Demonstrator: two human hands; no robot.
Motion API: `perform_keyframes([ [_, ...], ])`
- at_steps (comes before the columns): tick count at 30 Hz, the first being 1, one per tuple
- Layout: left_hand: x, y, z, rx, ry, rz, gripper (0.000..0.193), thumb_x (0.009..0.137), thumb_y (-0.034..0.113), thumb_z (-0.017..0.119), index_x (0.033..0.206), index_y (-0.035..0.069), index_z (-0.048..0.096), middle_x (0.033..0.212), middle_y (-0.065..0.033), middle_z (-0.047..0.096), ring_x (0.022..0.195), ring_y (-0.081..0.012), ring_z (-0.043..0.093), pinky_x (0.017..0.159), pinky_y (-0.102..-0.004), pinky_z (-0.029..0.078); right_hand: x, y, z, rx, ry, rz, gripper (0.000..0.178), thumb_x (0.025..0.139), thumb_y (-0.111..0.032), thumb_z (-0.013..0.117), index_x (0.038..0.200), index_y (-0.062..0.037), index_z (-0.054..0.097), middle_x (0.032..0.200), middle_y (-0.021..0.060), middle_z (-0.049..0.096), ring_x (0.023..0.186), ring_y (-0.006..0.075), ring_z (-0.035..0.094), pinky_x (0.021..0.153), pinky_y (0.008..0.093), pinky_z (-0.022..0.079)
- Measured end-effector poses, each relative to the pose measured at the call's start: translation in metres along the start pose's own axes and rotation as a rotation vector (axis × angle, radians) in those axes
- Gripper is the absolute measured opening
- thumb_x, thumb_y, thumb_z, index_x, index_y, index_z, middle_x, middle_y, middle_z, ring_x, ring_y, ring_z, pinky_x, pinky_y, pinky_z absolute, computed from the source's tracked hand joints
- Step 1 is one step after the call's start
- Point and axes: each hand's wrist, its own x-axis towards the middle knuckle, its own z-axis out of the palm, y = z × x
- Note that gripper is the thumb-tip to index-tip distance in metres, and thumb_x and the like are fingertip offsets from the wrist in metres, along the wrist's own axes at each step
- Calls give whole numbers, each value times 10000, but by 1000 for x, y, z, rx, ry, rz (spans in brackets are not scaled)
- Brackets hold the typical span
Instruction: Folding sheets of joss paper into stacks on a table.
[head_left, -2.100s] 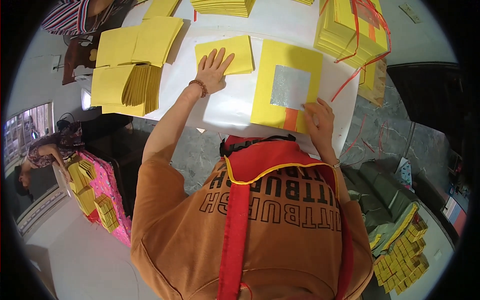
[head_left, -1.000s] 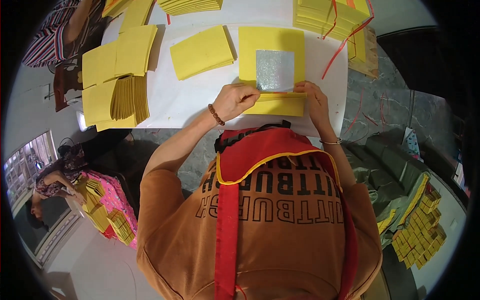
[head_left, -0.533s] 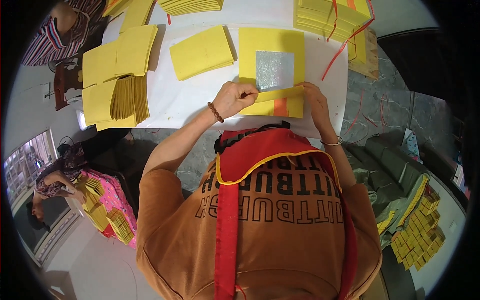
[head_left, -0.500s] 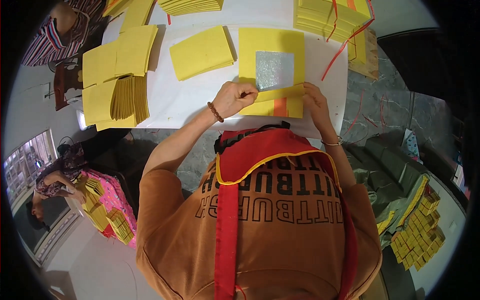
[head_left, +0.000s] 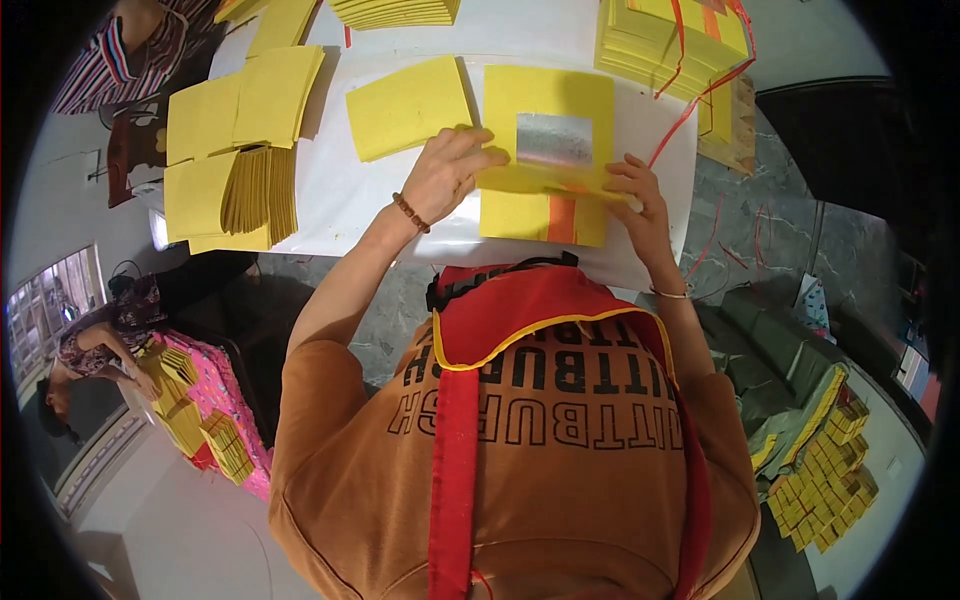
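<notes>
Head view: the yellow sheet [head_left: 547, 90] lies on the table [head_left: 335, 205] between left hand [head_left: 440, 178] and right hand [head_left: 640, 205], its long axis running away from the body. Both hands' bent fingers meet opposite side edges, neither clearly nearer; pinch cannot be confirmed.

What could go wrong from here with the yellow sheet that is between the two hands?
The raised flap of the yellow sheet might crease crookedly, if the left fingers and right fingers do not move evenly. The left fingers, close beside the yellow paper stack, could nudge it. The right fingers might catch the loose red ribbon nearby.
</notes>
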Motion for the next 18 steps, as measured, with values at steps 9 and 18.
perform_keyframes([
  [9,-29,16,6,-231,-72,-35,284,760,21,546,1034,50,614,1029,-134,578,924,-315,532,824,-392,450,7,-28,-6,-218,-434,-139,260,752,-102,632,1008,-142,653,1107,42,617,1095,273,536,846,333,407],
  [18,-2,11,24,-450,28,-580,209,876,192,522,862,-9,579,643,-176,552,610,-323,546,589,-399,428,26,-18,32,384,27,400,309,844,-131,620,1101,29,562,898,77,645,777,90,573,653,237,449],
])
